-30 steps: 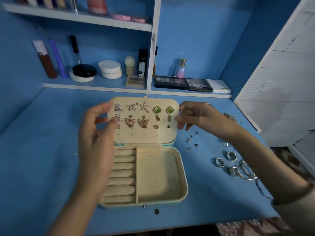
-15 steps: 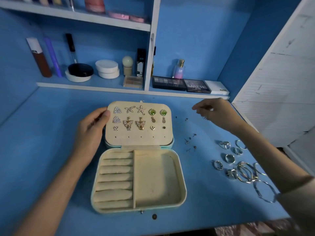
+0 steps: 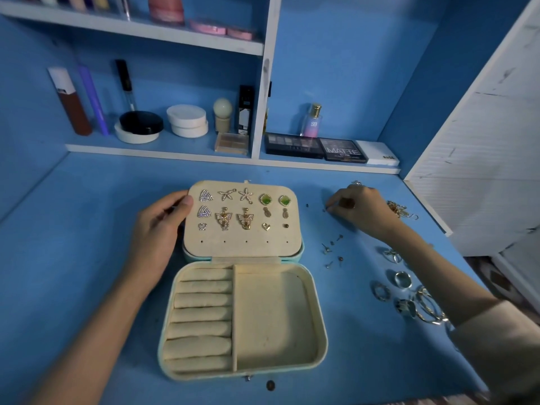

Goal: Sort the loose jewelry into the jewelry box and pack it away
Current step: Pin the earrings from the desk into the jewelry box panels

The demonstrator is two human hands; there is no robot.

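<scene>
Now the jewelry box [image 3: 322, 331] lies open at centre. The left hand [image 3: 157, 226] grips the left edge of the lid [image 3: 242, 247], thumb on top. The right hand [image 3: 360, 208], right of the lid, curls its fingertips down at a tiny stud [image 3: 324, 210]; whether it is pinched cannot be told. Other studs [image 3: 331, 248] lie just nearer.

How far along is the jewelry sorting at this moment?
Done: several earrings pinned in the lid of the open jewelry box. In hand: left hand holds the lid's edge; right hand reaches for small pieces on the table. Left: rings, studs and gold chain lie loose, ring rolls hold nothing, box not closed.
</scene>
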